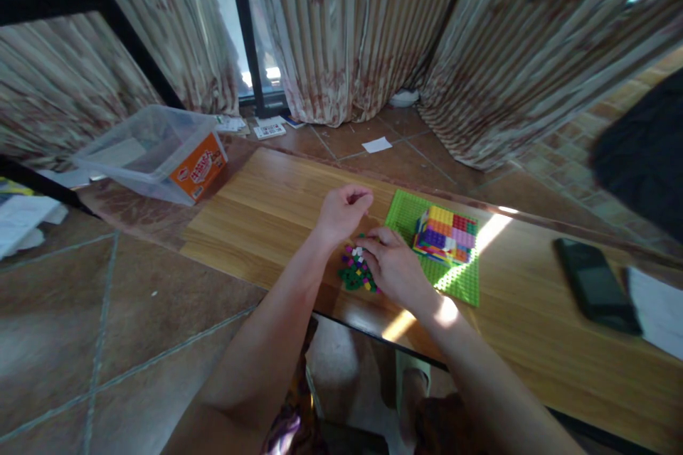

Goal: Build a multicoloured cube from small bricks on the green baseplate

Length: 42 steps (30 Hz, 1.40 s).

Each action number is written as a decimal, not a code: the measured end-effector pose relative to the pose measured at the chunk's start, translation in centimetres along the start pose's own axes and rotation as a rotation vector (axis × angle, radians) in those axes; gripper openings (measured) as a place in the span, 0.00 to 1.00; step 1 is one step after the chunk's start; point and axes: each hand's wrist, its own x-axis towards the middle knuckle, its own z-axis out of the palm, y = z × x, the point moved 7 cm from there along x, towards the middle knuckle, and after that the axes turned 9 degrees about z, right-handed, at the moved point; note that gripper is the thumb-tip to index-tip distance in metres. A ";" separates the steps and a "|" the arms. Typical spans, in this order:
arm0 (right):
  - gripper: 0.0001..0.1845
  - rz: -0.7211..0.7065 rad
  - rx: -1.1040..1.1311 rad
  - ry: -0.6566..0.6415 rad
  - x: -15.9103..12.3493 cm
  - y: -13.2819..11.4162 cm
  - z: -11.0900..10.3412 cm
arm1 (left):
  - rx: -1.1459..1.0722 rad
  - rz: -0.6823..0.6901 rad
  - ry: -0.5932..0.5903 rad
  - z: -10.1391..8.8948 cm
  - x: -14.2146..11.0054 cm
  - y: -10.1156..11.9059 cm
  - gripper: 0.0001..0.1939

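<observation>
Lying by the right hand [395,264], tiny bricks [353,278] seem green, purple, white.

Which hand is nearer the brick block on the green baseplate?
Right: the right hand is just left of the brick block, at the loose bricks; the left hand is farther left.

Bare forearms [280,320]; dk multicol. patterned clothes [291,418]; lt. slipper [413,361].

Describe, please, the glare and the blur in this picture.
Head view: sunlight glares in streaks across the green baseplate and the wooden table, and on the wrist of the right hand; same head view: the dark phone-like device looks soft, and the curtains fan outward, perhaps from lens distortion.
</observation>
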 end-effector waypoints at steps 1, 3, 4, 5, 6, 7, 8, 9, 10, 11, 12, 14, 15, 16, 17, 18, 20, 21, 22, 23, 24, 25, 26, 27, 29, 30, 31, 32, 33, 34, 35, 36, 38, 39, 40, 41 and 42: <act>0.16 -0.010 0.000 -0.005 0.0 0.0 0.0 | 0.005 0.000 0.000 -0.1 0.0 -0.1 0.08; 0.14 -0.015 0.002 -0.009 0.0 0.1 0.0 | 0.012 0.001 0.003 -0.2 0.1 -0.1 0.08; 0.13 -0.012 0.006 -0.010 -0.1 0.2 -0.1 | 0.014 0.001 0.005 -0.2 0.1 -0.1 0.08; 0.12 -0.005 0.012 -0.011 -0.1 0.2 -0.1 | 0.014 0.000 0.006 -0.2 0.1 -0.1 0.08; 0.11 0.002 0.020 -0.013 -0.1 0.3 -0.2 | 0.013 -0.002 0.007 -0.2 0.1 -0.1 0.08; 0.10 0.009 0.031 -0.018 -0.2 0.3 -0.3 | 0.011 -0.005 0.007 -0.2 0.0 0.0 0.08; 0.09 0.019 0.044 -0.023 -0.2 0.3 -0.3 | 0.009 -0.008 0.007 -0.2 0.0 0.0 0.08; 0.08 0.031 0.057 -0.027 -0.2 0.4 -0.4 | 0.009 -0.009 0.008 -0.2 -0.1 0.0 0.09; 0.08 0.044 0.072 -0.029 -0.2 0.5 -0.4 | 0.010 -0.011 0.009 -0.2 -0.1 0.0 0.09; 0.07 0.057 0.090 -0.032 -0.2 0.6 -0.4 | 0.012 -0.012 0.009 -0.1 -0.1 0.1 0.09; 0.06 0.067 0.109 -0.033 -0.2 0.6 -0.5 | 0.014 -0.013 0.010 -0.1 -0.1 0.1 0.09; 0.05 0.084 0.150 -0.020 -0.3 0.8 -0.7 | 0.014 -0.014 0.009 -0.1 -0.2 0.2 0.08; 0.05 0.094 0.172 -0.004 -0.4 0.8 -1.0 | 0.012 -0.013 0.006 0.0 -0.1 0.2 0.09; 0.06 0.107 0.195 0.018 -0.4 0.9 -1.3 | 0.009 -0.013 0.003 0.0 -0.1 0.2 0.09; 0.06 0.123 0.219 0.043 -0.6 0.9 -1.8 | 0.005 -0.013 0.001 0.0 -0.1 0.2 0.09; 0.06 0.141 0.246 0.069 -0.8 1.0 -2.3 | 0.000 -0.013 0.001 0.0 -0.1 0.1 0.09; 0.07 0.176 0.302 0.115 -1.5 0.9 -3.4 | -0.009 -0.013 0.005 0.1 -0.1 0.0 0.09; 0.07 0.192 0.323 0.132 -1.9 0.9 -3.9 | -0.010 -0.011 0.004 0.2 -0.1 -0.1 0.10; 0.08 0.208 0.337 0.149 -2.4 1.0 -4.5 | -0.007 -0.009 0.000 0.3 -0.1 -0.1 0.10; 0.08 0.226 0.346 0.172 -3.0 1.2 -5.0 | 0.001 -0.005 -0.009 0.5 -0.2 -0.2 0.10; 0.08 0.247 0.351 0.196 -3.5 1.5 -5.6 | 0.015 0.001 -0.018 0.7 -0.2 -0.2 0.11; 0.08 0.269 0.354 0.223 -4.1 1.9 -6.2 | 0.036 0.008 -0.028 0.9 -0.3 -0.2 0.11; 0.08 0.293 0.355 0.251 -4.6 2.6 -6.8 | 0.062 0.016 -0.040 1.2 -0.4 -0.1 0.11; 0.08 0.320 0.351 0.279 -5.1 3.3 -7.4 | 0.090 0.026 -0.058 1.5 -0.5 0.0 0.11; 0.08 0.376 0.324 0.336 -6.0 5.1 -8.4 | 0.142 0.051 -0.108 2.4 -0.8 0.2 0.10; 0.08 0.406 0.297 0.363 -6.3 6.0 -8.9 | 0.164 0.062 -0.137 2.9 -0.9 0.3 0.10; 0.08 0.438 0.268 0.395 -6.7 6.9 -9.4 | 0.184 0.069 -0.163 3.4 -1.1 0.4 0.10; 0.09 0.470 0.237 0.413 -6.9 7.7 -9.7 | 0.201 0.072 -0.184 3.9 -1.2 0.4 0.10; 0.09 0.494 0.211 0.426 -7.1 8.4 -9.9 | 0.218 0.074 -0.202 4.3 -1.4 0.4 0.10; 0.09 0.507 0.192 0.431 -7.2 8.8 -10.0 | 0.233 0.076 -0.216 4.8 -1.5 0.4 0.10; 0.09 0.509 0.181 0.432 -7.2 9.2 -10.0 | 0.245 0.080 -0.231 5.2 -1.7 0.4 0.10; 0.09 0.504 0.179 0.435 -7.1 9.3 -10.0 | 0.254 0.086 -0.244 5.7 -1.8 0.4 0.09; 0.10 0.492 0.182 0.450 -7.0 9.5 -9.8 | 0.265 0.101 -0.268 6.5 -2.1 0.5 0.09; 0.10 0.494 0.181 0.464 -7.0 9.7 -9.8 | 0.269 0.108 -0.277 6.9 -2.2 0.5 0.10; 0.10 0.504 0.178 0.476 -7.0 9.8 -9.7 | 0.272 0.113 -0.284 7.2 -2.3 0.5 0.10; 0.10 0.511 0.178 0.486 -7.0 9.9 -9.6 | 0.275 0.117 -0.287 7.5 -2.4 0.5 0.10; 0.10 0.513 0.185 0.493 -7.0 10.1 -9.5 | 0.276 0.118 -0.289 7.7 -2.5 0.6 0.10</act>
